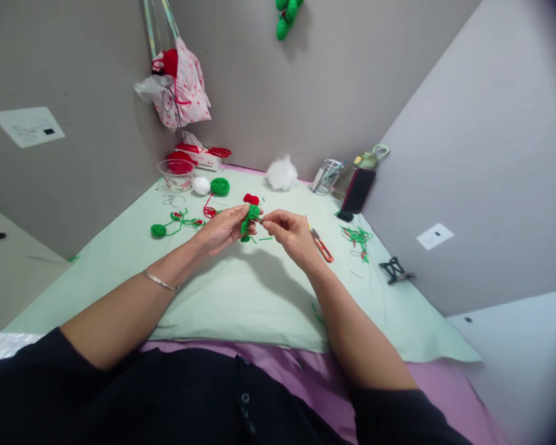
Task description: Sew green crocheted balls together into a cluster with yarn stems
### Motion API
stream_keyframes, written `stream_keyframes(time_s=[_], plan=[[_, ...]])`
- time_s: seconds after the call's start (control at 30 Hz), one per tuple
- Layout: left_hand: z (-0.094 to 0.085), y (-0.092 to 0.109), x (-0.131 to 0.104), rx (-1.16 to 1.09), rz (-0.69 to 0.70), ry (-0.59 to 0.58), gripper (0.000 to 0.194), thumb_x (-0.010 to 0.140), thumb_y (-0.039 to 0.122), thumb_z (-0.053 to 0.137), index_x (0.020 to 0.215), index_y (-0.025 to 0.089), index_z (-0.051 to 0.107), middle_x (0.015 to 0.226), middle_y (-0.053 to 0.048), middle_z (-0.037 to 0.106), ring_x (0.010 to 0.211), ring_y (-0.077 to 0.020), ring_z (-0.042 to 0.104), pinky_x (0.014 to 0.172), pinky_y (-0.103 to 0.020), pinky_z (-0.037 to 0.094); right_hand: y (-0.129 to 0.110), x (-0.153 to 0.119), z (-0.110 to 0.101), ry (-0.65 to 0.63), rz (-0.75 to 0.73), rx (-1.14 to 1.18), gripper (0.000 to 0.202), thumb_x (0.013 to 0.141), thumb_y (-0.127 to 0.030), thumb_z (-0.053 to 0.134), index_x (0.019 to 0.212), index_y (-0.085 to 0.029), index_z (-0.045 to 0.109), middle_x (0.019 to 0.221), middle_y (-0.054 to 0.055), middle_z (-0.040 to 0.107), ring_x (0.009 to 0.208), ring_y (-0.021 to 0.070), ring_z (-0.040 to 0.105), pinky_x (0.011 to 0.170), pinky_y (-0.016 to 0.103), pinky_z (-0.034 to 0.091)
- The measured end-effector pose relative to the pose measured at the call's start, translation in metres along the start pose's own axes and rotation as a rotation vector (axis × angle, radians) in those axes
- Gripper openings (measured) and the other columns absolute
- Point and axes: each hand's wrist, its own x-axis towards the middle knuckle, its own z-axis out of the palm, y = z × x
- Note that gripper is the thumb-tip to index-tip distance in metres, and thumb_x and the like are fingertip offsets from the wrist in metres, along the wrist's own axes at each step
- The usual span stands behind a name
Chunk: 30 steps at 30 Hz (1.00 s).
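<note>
From my end of the link I see the left hand pinching a small green yarn piece between thumb and fingers, held above the pale green tablecloth; I take that grip as a way to steady the piece while leaving its right side exposed. The right hand meets it from that side, thumb and index finger pinched on a slim tool at the piece's edge. It is too small on my screen to tell whether that is a hook or a needle. Having the hands this near each other, I judge, gives finer control.

Just beyond the left fingertips lies a small red piece, and the snips rest just right of the right hand, probably for a short reach. The green yarn ball sits past the left hand, and the white stuffing lies farther out beyond both, likely to spare the working space. Well right of the right hand, a tangle of green scraps looks set aside.
</note>
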Motion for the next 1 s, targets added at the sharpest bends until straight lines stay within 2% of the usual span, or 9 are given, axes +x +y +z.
stream_keyframes(time_s=[0.17,0.27,0.5,0.73,1.0], plan=[[0.0029,0.0059,-0.0024,-0.067,0.03,-0.031,0.029,0.094,0.033,0.066,0.117,0.015,0.072,0.097,-0.007,0.07,0.079,-0.0125,0.067,0.075,-0.023,0.056,-0.001,0.001,-0.0015,-0.028,0.036,0.086,0.022,0.075,-0.038,0.074,0.081,-0.018,0.07,0.058,-0.005,0.052,0.053,0.0084,0.039,0.053,0.025,0.032],[0.0021,0.0064,-0.0025,-0.085,0.029,-0.049,0.027,0.094,0.028,0.066,0.117,0.014,0.073,0.104,-0.009,0.071,0.083,-0.0132,0.068,0.08,-0.025,0.057,-0.0003,0.0013,-0.0025,-0.034,0.069,0.135,0.024,0.074,-0.04,0.076,0.082,-0.017,0.07,0.059,-0.004,0.053,0.053,0.0085,0.04,0.051,0.025,0.033],[0.0026,0.0003,-0.0014,-0.075,0.003,-0.029,0.025,0.087,0.028,0.075,0.107,0.012,0.075,0.101,-0.009,0.072,0.079,-0.0117,0.068,0.079,-0.021,0.055,0.0016,0.0013,-0.0013,-0.019,0.06,0.116,0.024,0.075,-0.04,0.076,0.082,-0.018,0.07,0.06,-0.004,0.055,0.053,0.0087,0.041,0.052,0.025,0.034],[0.0043,0.0046,-0.003,-0.04,0.024,-0.018,0.029,0.086,0.03,0.077,0.109,0.014,0.074,0.102,-0.009,0.073,0.079,-0.0132,0.068,0.076,-0.023,0.054,0.0066,0.0033,-0.0044,0.04,-0.021,0.023,0.022,0.077,-0.041,0.076,0.081,-0.019,0.074,0.065,-0.001,0.059,0.062,0.0115,0.046,0.055,0.026,0.035],[0.0024,0.0058,-0.0032,-0.024,0.031,-0.026,0.031,0.085,0.031,0.078,0.111,0.015,0.074,0.104,-0.009,0.073,0.085,-0.014,0.069,0.082,-0.024,0.053,0.0073,0.0049,-0.0045,-0.015,-0.002,0.053,0.02,0.076,-0.036,0.074,0.085,-0.017,0.073,0.069,0.0,0.066,0.057,0.0101,0.05,0.056,0.027,0.042]])
